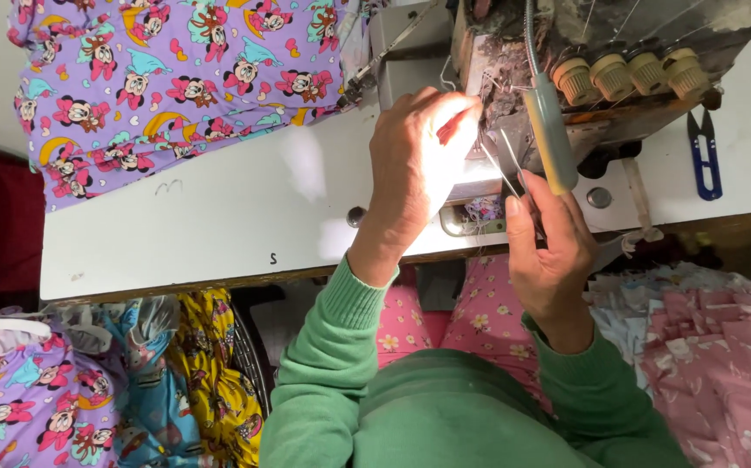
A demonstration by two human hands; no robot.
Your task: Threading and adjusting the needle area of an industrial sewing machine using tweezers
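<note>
While the left hand [414,165] pinches thread, the right hand's [544,238] grip clasps tweezers [507,169] above it.

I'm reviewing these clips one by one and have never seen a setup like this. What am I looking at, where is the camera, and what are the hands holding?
One picture, from a camera on the person's head, looking down. Green sleeves lead to two bare hands at a sewing machine on a white table. The left hand, brightly lit by the machine's lamp, reaches into the needle area; whether it grips anything is unclear. The right hand holds thin metal tweezers pointing the same way. Four knobs sit on the machine, blue snips lie on the table, and purple cartoon-print fabric lies at the far left.
</note>
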